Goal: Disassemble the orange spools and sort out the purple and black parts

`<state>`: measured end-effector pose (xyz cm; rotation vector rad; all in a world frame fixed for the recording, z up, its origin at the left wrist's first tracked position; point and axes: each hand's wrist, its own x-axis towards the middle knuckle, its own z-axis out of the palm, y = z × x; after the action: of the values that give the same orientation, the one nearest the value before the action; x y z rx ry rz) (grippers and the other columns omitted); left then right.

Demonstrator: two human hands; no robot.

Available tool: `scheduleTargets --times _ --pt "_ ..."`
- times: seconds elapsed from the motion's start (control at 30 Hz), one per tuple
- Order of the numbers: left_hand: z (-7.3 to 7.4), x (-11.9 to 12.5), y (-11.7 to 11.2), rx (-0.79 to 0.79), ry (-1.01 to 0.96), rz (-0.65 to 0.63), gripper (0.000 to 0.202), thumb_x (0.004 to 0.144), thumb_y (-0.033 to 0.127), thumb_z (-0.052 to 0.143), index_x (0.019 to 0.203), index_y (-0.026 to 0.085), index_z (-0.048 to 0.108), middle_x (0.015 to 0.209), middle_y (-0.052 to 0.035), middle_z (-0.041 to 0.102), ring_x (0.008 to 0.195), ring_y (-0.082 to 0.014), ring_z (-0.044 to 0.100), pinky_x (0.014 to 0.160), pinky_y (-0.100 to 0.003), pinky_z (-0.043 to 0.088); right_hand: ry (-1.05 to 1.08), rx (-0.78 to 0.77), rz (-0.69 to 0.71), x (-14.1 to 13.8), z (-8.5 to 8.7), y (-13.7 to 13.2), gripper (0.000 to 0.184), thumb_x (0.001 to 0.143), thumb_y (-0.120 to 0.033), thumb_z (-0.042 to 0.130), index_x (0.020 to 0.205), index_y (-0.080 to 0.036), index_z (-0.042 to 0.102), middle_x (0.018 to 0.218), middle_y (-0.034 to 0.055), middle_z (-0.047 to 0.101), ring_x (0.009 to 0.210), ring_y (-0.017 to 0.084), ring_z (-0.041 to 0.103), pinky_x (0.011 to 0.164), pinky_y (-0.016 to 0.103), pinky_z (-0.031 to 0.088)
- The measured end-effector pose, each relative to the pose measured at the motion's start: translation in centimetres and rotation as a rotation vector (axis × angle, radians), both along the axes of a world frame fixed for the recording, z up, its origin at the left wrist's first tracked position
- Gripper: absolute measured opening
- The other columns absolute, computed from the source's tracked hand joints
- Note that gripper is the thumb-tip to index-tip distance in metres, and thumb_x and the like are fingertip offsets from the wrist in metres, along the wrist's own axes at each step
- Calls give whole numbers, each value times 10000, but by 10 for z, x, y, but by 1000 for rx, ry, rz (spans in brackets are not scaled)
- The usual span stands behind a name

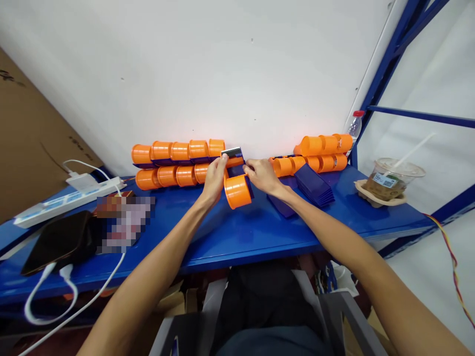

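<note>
Through my remote feed I see a short, round, glossy orange plastic cup (238, 192) leaning slightly, just below and between the left hand (214, 178) and the right hand (262, 174). Against its upper and right sides I make out a flat dark-blue panel (237, 171), mostly covered, its right part near the right fingertips. Above both, a small black rectangular piece with a pale upper edge (231, 153) sits tilted at the left thumb. I can't tell whether these parts are joined.
</note>
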<state>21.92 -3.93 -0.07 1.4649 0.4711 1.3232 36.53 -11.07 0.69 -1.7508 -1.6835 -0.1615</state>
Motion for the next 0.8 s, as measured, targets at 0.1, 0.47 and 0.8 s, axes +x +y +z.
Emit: scheduleTargets --times 0.1,0.47,0.8 --pt "-3 5 -3 45 -15 23 364 957 484 678 756 186 626 733 11 541 704 -132 495 683 -230 449 -12 -12 -13 0 4 0 324 997 -185 478 768 -164 705 763 61 730 668 164 569 691 294 311" --pt "-13 10 -7 -59 -117 -10 373 904 532 728 812 178 658 787 4 609 774 -144 575 732 -237 482 -40 -42 -15 2 8 0 327 982 -145 457 787 -149 718 791 71 748 664 156 557 665 288 296" --pt "0 0 8 -455 -183 -414 542 1026 604 471 1045 142 753 1022 -130 787 937 -233 755 845 -326 627 -223 -195 -69 1 22 -16 307 1005 -199 471 1009 -127 770 999 154 795 851 226 691 708 297 367"
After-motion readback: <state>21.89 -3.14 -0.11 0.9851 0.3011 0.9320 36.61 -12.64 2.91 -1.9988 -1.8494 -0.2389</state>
